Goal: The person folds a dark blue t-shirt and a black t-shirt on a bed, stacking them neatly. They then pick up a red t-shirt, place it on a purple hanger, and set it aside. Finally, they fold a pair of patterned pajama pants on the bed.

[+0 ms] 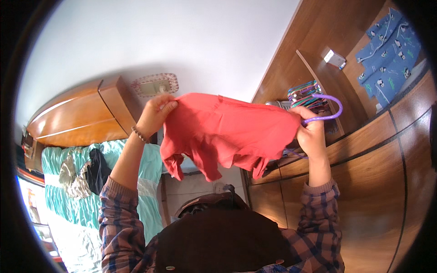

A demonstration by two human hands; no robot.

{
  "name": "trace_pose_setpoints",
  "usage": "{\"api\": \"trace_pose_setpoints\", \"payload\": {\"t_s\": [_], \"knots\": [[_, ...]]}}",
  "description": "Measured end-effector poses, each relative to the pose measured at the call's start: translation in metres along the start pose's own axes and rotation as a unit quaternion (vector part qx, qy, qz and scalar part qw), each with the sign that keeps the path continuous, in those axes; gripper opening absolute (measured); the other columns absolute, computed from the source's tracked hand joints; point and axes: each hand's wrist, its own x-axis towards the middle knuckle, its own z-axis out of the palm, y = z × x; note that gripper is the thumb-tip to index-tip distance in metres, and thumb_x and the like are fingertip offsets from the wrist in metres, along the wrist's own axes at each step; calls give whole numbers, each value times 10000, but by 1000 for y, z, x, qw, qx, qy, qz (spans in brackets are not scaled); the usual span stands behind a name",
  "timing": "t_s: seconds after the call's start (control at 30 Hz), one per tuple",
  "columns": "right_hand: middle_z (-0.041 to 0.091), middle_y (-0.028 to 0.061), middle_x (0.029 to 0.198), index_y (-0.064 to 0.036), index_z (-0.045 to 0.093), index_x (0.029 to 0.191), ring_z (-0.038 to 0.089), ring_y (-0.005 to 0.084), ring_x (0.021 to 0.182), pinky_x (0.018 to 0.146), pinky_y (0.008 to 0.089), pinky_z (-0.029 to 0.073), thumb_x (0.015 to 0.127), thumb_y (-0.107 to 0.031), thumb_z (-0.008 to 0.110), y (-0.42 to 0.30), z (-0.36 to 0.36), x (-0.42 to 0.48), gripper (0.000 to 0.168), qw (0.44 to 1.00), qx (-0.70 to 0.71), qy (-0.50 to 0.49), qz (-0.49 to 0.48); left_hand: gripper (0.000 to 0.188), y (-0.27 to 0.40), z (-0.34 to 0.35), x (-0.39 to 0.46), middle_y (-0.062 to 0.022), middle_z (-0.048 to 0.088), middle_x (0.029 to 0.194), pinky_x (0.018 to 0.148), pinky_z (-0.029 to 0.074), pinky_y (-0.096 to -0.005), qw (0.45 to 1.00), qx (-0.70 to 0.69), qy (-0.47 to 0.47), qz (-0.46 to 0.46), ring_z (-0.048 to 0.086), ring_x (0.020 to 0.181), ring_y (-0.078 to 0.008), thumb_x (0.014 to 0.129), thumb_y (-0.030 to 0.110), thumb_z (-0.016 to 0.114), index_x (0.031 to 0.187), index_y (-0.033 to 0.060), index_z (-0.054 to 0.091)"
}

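Note:
A red cloth garment is stretched between my two hands, its lower part hanging in loose folds. My left hand pinches one upper corner between thumb and fingers. At the opposite end, my right hand grips the cloth together with a purple clothes hanger. The hanger's curved hook sticks out past that hand. Another bit of purple hanger shows below the garment's right end; most of the hanger is hidden.
On the left is a bed with a turquoise cover, a black garment and a beige garment. A wooden wardrobe stands right, with several coloured hangers, a small white box and blue panda-print clothing.

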Motion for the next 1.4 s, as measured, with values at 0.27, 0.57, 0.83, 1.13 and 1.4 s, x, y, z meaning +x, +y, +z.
{"api": "trace_pose_setpoints", "payload": {"t_s": [0.27, 0.57, 0.83, 1.13, 1.4], "knots": [[604, 28, 773, 40, 590, 931, 544, 72, 703, 621, 211, 441, 816, 6, 520, -11, 18, 9, 139, 996, 77, 20, 35, 210, 132, 51, 45, -129, 575, 866, 762, 419, -377, 942, 212, -28, 259, 534, 841, -302, 756, 146, 639, 918, 18, 602], [584, 61, 908, 31, 531, 1055, 555, 146, 832, 720, 254, 439, 845, -252, 587, 114, 41, -24, 357, 962, 220, -114, 112, 202, 130, -6, 95, -87, 563, 717, 698, 402, -321, 943, 191, -89, 258, 503, 672, -218, 802, 217, 625, 791, 18, 597], [521, 65, 1013, -20, 481, 1042, 530, 161, 928, 802, 288, 424, 753, -112, 673, 105, 213, -56, 359, 980, 148, 122, 51, 196, 118, -43, 92, -78, 556, 713, 702, 406, -313, 938, 276, -55, 204, 496, 689, -215, 811, 205, 621, 795, 12, 588], [605, 2, 696, 5, 623, 868, 528, 63, 640, 543, 217, 427, 834, -139, 611, 115, 131, 10, 148, 970, 187, 92, 122, 146, 88, -136, 58, -90, 522, 704, 670, 401, -304, 942, 316, 11, 109, 493, 675, -217, 778, 137, 616, 753, 5, 560], [617, 90, 770, 2, 609, 887, 588, 185, 706, 616, 273, 466, 793, -108, 641, 32, 139, 16, 149, 990, 6, 118, -82, 148, 24, -128, 7, -108, 590, 717, 628, 428, -321, 933, 307, 186, 1, 550, 668, -230, 796, 166, 618, 814, 20, 615]]}}
